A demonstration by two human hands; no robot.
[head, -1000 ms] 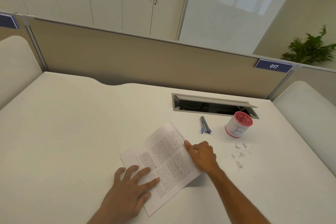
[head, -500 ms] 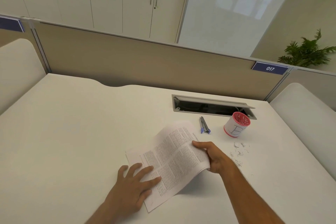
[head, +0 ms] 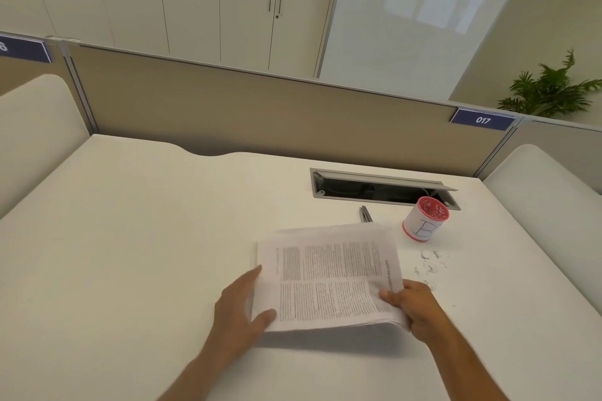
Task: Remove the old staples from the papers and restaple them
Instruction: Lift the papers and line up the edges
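A sheaf of printed papers (head: 329, 277) is lifted off the white desk (head: 130, 238), its text lines running sideways. My left hand (head: 241, 309) holds its left edge, thumb on top of the page and fingers behind. My right hand (head: 415, 306) grips the lower right corner, thumb on the printed side. A small stapler or staple remover (head: 365, 213) with a blue end lies just beyond the papers, partly hidden by their top edge. Several pulled staples (head: 431, 267) lie scattered on the desk to the right of the papers.
A red-rimmed white cup (head: 423, 220) marked "B", filled with small bits, stands right of the tool. An open cable tray (head: 381, 187) is cut into the desk behind it. A beige partition (head: 260, 114) closes the desk's far side.
The papers lay slanted on the desk under my flat left hand. Both hands have since lifted them and turned them square, and my left hand has shifted to the left edge.
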